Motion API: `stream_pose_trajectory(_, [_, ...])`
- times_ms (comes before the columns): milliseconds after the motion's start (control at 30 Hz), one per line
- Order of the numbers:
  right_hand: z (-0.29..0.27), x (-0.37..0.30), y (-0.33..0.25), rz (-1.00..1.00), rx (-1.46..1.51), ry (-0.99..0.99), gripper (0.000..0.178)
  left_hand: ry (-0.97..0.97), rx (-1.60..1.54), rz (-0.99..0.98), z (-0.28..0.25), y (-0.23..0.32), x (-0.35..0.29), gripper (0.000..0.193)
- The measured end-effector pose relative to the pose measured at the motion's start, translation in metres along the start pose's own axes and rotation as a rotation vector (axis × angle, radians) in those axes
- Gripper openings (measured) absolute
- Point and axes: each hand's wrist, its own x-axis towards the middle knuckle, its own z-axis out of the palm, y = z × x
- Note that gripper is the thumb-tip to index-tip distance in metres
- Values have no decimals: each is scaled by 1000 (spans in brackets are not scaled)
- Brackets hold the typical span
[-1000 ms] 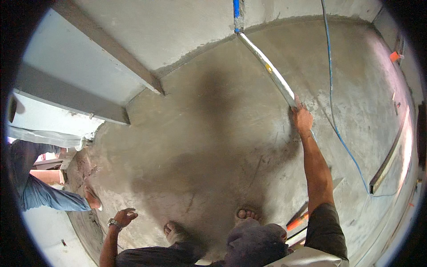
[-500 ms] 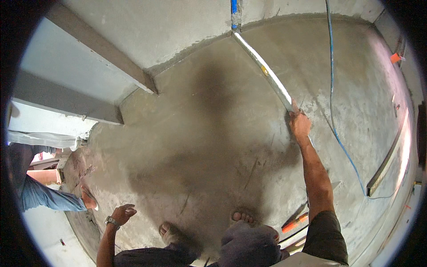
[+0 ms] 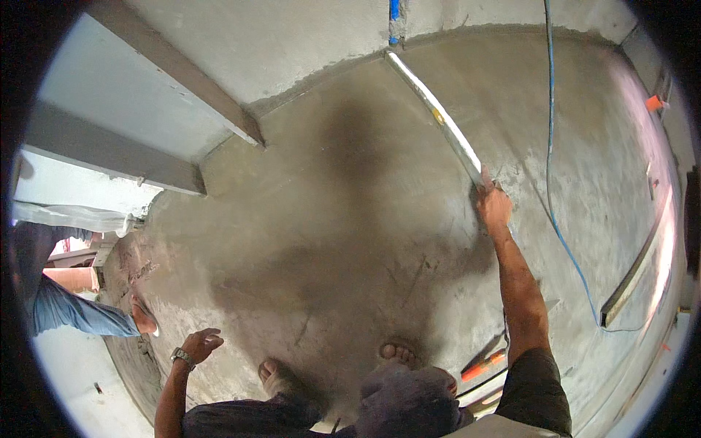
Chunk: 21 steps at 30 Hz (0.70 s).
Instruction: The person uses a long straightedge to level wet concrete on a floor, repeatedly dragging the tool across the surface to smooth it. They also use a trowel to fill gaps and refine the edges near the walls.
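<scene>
The right hand (image 3: 494,206) was stretched out ahead of the person, closed around the near end of a long straightedge (image 3: 437,120). From that grip the straightedge ran away and to the left, lying flat on the wet cement floor (image 3: 328,241), its far end reaching the base of the wall (image 3: 307,44), just below a blue pipe (image 3: 394,10) set in the wall.

Just to the right of that hand a blue hose (image 3: 549,153) trailed across the floor, coming down from the wall and curving off further right. Beyond it, well away from the hand, a metal bar (image 3: 634,277) lay on the floor. Back near the right elbow, an orange-handled tool (image 3: 482,367) lay on the floor.

The left hand (image 3: 201,343) hung low at the person's side, loose and holding nothing, fingers half curled, a watch (image 3: 180,356) on the wrist. Two bare feet (image 3: 398,355) stood on the cement between the arms.

Off to the left of that hand, another person's blue sleeve (image 3: 69,314) reached in, their hand (image 3: 144,321) down at the edge of the cement.
</scene>
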Motion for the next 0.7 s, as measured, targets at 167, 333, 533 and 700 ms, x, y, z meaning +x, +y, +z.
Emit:
stream_pose_trajectory(167, [-3, -2, -7, 16, 7, -53, 63, -21, 54, 22, 3, -2, -3, 46])
stream_pose_trajectory(333, [-1, -5, -6, 8, -10, -38, 62, 20, 1, 43, -1, 5, -3, 43])
stream_pose_trajectory(533, [-2, -8, -7, 19, -11, -110, 74, 8, -48, 39, 2, 4, -6, 43])
stream_pose_trajectory(700, [2, -11, -3, -20, 6, -108, 76, -8, -20, 29, 5, 1, -5, 45])
